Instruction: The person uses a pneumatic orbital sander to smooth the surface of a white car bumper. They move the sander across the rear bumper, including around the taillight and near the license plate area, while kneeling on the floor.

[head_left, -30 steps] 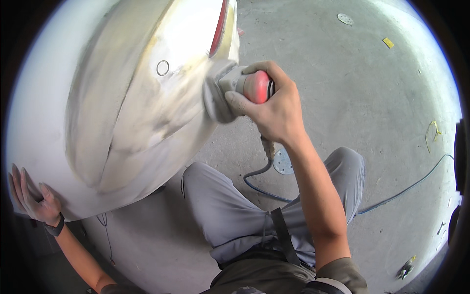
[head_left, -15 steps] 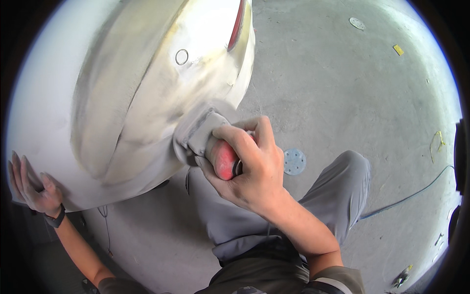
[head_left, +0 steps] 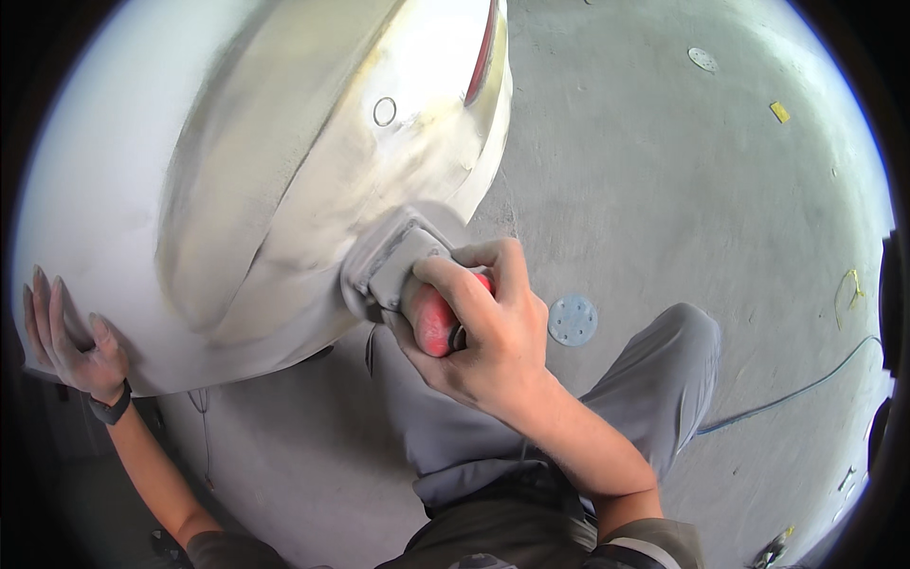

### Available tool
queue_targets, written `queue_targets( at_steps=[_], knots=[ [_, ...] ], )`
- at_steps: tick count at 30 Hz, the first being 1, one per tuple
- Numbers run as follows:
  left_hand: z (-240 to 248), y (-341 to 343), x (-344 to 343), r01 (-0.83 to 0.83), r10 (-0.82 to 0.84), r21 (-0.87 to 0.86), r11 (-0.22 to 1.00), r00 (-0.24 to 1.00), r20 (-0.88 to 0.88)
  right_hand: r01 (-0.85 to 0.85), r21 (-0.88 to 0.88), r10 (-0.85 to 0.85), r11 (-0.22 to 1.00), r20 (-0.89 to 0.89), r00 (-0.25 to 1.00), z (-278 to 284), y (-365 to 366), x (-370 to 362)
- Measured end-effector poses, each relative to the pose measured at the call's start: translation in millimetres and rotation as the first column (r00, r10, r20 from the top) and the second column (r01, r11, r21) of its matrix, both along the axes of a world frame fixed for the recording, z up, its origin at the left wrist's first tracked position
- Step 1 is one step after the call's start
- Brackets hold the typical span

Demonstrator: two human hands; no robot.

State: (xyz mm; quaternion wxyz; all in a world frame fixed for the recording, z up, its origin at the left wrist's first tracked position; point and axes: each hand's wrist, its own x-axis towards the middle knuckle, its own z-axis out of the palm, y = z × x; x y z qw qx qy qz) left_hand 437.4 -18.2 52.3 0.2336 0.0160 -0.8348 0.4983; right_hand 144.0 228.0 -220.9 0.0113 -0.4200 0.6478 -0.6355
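Note:
My right hand [head_left: 488,327] is wrapped round the red and grey body of a sander [head_left: 434,321]. The sander's round pad lies tilted against the lower edge of a white car body panel [head_left: 313,237], its rim blurred. Yellowish and grey sanded patches cover the panel, with a dark seam running along it and a small ring mark [head_left: 385,112] higher up. At the far left, my left hand [head_left: 81,346] rests on the panel's white surface, fingers spread, a dark band on the wrist. Nothing is held in it.
A blue-grey perforated sanding disc [head_left: 573,320] lies on the grey floor near my knee. Farther off are a pale disc [head_left: 702,60] and a yellow block [head_left: 779,112]. A thin blue hose [head_left: 787,387] crosses the floor at right. A red light strip [head_left: 482,52] edges the panel.
The view has shifted slightly, so the panel appears farther right. My right hand keeps its grip on the sander at the panel's lower edge. My left hand stays flat on the panel.

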Motion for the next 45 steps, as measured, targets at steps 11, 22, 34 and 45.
queue_targets(
  at_steps=[11,22,34,45],
  knots=[
    [0,12,-17,-0.003,0.005,-0.054,0.999,0.999,0.034,0.054,-0.064,-0.057,0.997,-0.046,0.997,2,-1,-1],
    [-7,11,-14,0.035,-0.036,0.011,0.999,0.998,0.042,-0.128,0.083,0.122,0.988,0.074,0.990,-17,0,-74],
    [-11,15,-20,-0.002,0.003,0.015,1.000,1.000,-0.012,-0.208,0.079,0.201,0.975,0.091,0.975,-27,7,-82],
    [-4,11,-5,-0.119,0.120,-0.081,0.990,0.993,0.003,-0.226,0.179,0.224,0.957,0.033,0.974,-10,-28,-145]
  ],
)
